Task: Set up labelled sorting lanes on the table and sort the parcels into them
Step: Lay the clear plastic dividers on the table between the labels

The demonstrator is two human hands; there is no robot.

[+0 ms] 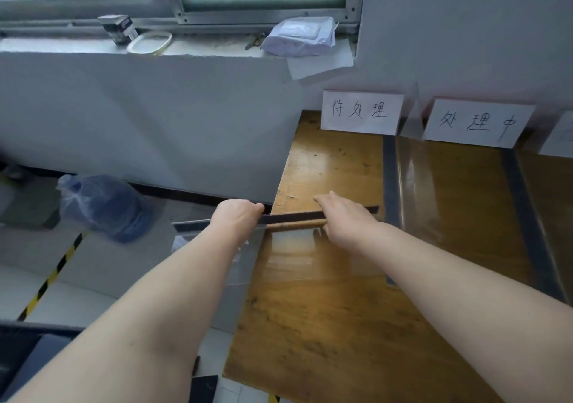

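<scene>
A clear divider panel with a dark top edge lies across the left lane of the wooden table, its left end jutting past the table's edge. My left hand grips the dark edge over that table edge. My right hand holds the same edge further right, one finger pointing left. Two white handwritten labels stand at the back wall: a left label and a middle label. A third label is cut off at the right. No parcel lies on the table.
A standing clear divider and dark strips mark lanes. On the windowsill sit a tape roll, a dark box and a white bag. A blue bag and yellow-black floor tape lie left.
</scene>
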